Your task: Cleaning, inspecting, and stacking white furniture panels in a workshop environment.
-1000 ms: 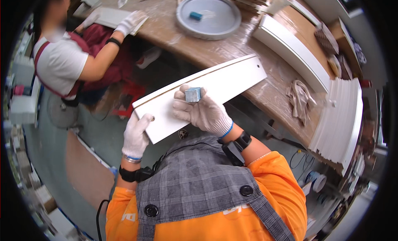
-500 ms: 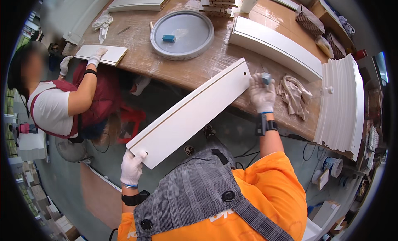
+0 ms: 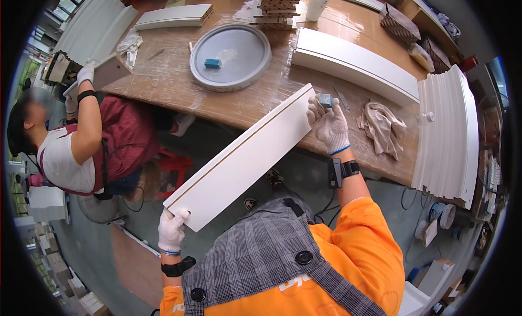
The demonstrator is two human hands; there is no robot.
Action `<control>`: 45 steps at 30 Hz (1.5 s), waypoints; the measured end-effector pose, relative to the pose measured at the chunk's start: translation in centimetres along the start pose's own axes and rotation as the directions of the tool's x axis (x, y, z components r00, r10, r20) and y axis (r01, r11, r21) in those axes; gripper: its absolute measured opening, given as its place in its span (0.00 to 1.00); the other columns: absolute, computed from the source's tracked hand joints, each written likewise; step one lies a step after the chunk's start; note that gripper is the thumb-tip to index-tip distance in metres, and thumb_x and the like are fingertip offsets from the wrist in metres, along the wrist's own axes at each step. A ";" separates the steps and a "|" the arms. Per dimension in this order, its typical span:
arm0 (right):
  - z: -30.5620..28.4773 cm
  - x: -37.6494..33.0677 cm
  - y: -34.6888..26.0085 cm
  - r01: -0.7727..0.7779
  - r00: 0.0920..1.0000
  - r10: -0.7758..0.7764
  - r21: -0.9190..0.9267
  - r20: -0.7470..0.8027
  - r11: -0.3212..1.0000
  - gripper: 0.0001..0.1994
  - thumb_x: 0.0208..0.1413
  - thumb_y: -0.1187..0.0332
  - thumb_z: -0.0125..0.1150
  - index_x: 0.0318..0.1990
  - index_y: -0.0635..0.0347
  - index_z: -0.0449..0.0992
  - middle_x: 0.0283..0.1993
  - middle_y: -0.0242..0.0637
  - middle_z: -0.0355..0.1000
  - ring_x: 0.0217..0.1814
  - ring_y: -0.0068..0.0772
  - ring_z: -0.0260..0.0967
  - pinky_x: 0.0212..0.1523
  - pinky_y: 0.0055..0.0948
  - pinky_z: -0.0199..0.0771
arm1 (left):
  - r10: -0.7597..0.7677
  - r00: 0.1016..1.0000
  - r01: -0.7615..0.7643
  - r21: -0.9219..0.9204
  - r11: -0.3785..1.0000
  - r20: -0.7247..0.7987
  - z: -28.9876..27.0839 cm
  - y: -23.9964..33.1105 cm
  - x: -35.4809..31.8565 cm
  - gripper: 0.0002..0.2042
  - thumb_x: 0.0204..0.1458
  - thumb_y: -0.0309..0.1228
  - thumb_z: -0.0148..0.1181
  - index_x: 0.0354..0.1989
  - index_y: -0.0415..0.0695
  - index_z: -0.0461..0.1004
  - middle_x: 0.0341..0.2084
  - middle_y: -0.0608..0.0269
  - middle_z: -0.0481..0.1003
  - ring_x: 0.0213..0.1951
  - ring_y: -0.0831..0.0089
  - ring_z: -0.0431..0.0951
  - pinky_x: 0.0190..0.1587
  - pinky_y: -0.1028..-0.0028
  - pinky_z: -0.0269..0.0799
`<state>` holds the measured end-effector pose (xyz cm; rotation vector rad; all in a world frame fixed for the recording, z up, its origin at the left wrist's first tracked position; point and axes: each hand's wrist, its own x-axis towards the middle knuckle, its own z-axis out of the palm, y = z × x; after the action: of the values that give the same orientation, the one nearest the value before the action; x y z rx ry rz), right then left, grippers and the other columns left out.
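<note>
Left hand [image 3: 172, 230] clamped the near corner of the white board [image 3: 239, 158], apparently to steady it. The board slanted across the edge of the table [image 3: 261, 108], possibly for support. Right hand [image 3: 331, 125] pinched a blue block [image 3: 325, 100] beside the far end, seemingly for control. A cloth [image 3: 383, 130] lay rightward.
</note>
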<state>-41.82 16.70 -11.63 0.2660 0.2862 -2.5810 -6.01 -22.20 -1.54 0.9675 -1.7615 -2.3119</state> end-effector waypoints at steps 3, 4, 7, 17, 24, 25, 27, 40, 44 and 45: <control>0.1 1.8 -0.2 -0.047 0.998 0.042 -0.101 -0.048 0.994 0.29 0.66 0.49 0.54 0.58 0.69 0.67 0.53 0.54 0.75 0.48 0.48 0.77 0.50 0.44 0.82 | -0.006 1.000 0.006 0.000 1.000 -0.002 0.2 0.0 -0.3 0.26 0.52 0.25 0.65 0.61 0.35 0.66 0.51 0.58 0.75 0.50 0.70 0.76 0.54 0.71 0.72; 0.2 2.4 -0.4 -0.061 0.994 0.047 -0.138 -0.103 0.989 0.29 0.66 0.49 0.54 0.59 0.69 0.66 0.54 0.54 0.75 0.48 0.48 0.77 0.50 0.44 0.82 | -0.007 1.000 0.007 -0.005 1.000 -0.005 0.2 0.0 -0.4 0.26 0.53 0.23 0.65 0.61 0.36 0.66 0.51 0.57 0.75 0.50 0.69 0.77 0.55 0.71 0.72; 0.5 3.9 -1.8 0.219 0.952 -0.241 -0.131 -0.190 0.967 0.27 0.67 0.48 0.51 0.54 0.69 0.68 0.51 0.54 0.75 0.48 0.49 0.77 0.50 0.45 0.81 | 0.019 0.999 -0.020 -0.019 1.000 -0.027 0.4 0.1 -0.8 0.25 0.53 0.22 0.65 0.59 0.36 0.67 0.50 0.57 0.76 0.50 0.69 0.77 0.54 0.71 0.74; 0.8 -6.6 -13.4 0.505 0.861 -0.499 -0.049 0.104 0.862 0.26 0.65 0.51 0.54 0.55 0.70 0.71 0.54 0.52 0.75 0.56 0.49 0.74 0.57 0.46 0.77 | 0.518 0.786 -0.601 0.611 0.515 0.337 0.5 2.4 -0.4 0.13 0.52 0.18 0.62 0.43 0.46 0.83 0.46 0.58 0.81 0.58 0.57 0.75 0.71 0.57 0.56; -0.2 -12.0 -10.9 0.531 0.818 -0.547 -0.130 -0.181 0.837 0.25 0.63 0.51 0.58 0.55 0.67 0.71 0.49 0.50 0.76 0.51 0.47 0.76 0.53 0.47 0.80 | 0.534 0.587 -0.710 0.704 -0.021 0.608 -0.5 3.5 0.2 0.12 0.50 0.24 0.63 0.42 0.48 0.83 0.55 0.61 0.77 0.67 0.55 0.66 0.72 0.53 0.55; -0.1 -11.9 -9.7 0.486 0.840 -0.504 -0.133 -0.202 0.864 0.25 0.64 0.51 0.58 0.54 0.67 0.72 0.49 0.50 0.76 0.52 0.47 0.76 0.56 0.46 0.78 | 0.543 0.576 -0.699 0.712 -0.060 0.611 -0.6 3.5 0.3 0.12 0.50 0.24 0.63 0.43 0.47 0.83 0.55 0.61 0.76 0.67 0.55 0.66 0.71 0.52 0.55; 0.5 -11.4 -6.7 0.354 0.916 -0.364 -0.089 -0.166 0.931 0.25 0.64 0.50 0.57 0.54 0.66 0.72 0.50 0.50 0.76 0.53 0.48 0.76 0.57 0.46 0.77 | 0.543 0.559 -0.698 0.709 -0.098 0.626 -0.9 3.4 0.4 0.13 0.51 0.25 0.62 0.45 0.46 0.82 0.56 0.59 0.76 0.68 0.55 0.65 0.72 0.52 0.55; -1.0 -6.3 6.2 -0.183 0.972 0.197 -0.120 0.125 0.976 0.20 0.66 0.58 0.55 0.59 0.62 0.69 0.61 0.46 0.68 0.65 0.43 0.66 0.69 0.46 0.65 | 0.579 0.539 -0.690 0.715 -0.114 0.612 -1.7 0.8 0.8 0.20 0.50 0.28 0.63 0.54 0.46 0.77 0.63 0.52 0.69 0.69 0.45 0.61 0.71 0.49 0.55; -5.3 -3.4 -6.4 0.386 0.857 -0.426 -0.184 -0.291 0.904 0.12 0.67 0.61 0.56 0.46 0.61 0.76 0.47 0.44 0.79 0.52 0.47 0.75 0.65 0.48 0.71 | 0.636 0.557 -0.689 0.725 -0.005 0.534 -1.5 0.4 1.0 0.24 0.48 0.24 0.64 0.57 0.44 0.74 0.65 0.48 0.65 0.67 0.45 0.63 0.69 0.51 0.57; -5.7 -3.2 -8.2 0.379 0.901 -0.408 -0.184 -0.151 0.907 0.14 0.68 0.61 0.54 0.49 0.64 0.75 0.49 0.47 0.78 0.54 0.49 0.74 0.65 0.49 0.71 | 0.644 0.611 -0.660 0.746 0.093 0.461 -1.4 0.1 0.8 0.26 0.47 0.24 0.66 0.59 0.43 0.71 0.66 0.48 0.64 0.67 0.46 0.63 0.69 0.53 0.57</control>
<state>-42.61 26.57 -15.09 0.4348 0.6638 -2.9167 -5.92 -23.78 -1.94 -0.0173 -2.6555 -0.7004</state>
